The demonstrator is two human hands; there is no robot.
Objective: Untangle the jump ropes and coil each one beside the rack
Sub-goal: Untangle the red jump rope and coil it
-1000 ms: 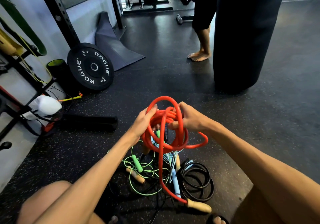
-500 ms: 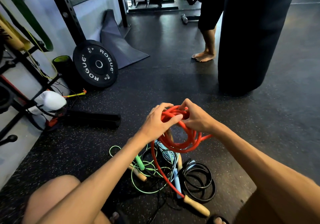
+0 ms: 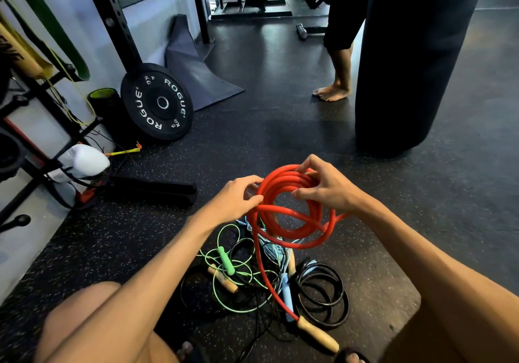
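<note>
Red jump rope (image 3: 292, 213) mostly coiled, held above pile: my left hand (image 3: 236, 199) pinches coil's side, right hand (image 3: 327, 189) grips top. Tail and wooden handle (image 3: 317, 334) on floor. Green rope (image 3: 224, 264), black rope (image 3: 323, 292) tangled, not yet coiled.

Black speckled rubber floor (image 3: 280, 137) is carrying everything. Right under both hands a rope pile is lying: green rope (image 3: 216, 295) with green handle (image 3: 226, 261), blue handle (image 3: 287, 298), wooden handle (image 3: 223, 279). Black rope coil (image 3: 337, 301) is sitting below the right hand (image 3: 328, 191). Red rope (image 3: 264, 272) tail is trailing down to its wooden grip (image 3: 317, 336) on the floor. Left of the left hand (image 3: 236, 197) a black foam block (image 3: 151, 191) is lying flat. Farther left and beyond, a weight plate (image 3: 157, 104) is leaning and a grey mat (image 3: 193, 73) is slumping. Beyond the right hand, bare feet (image 3: 331, 92) are standing.
</note>
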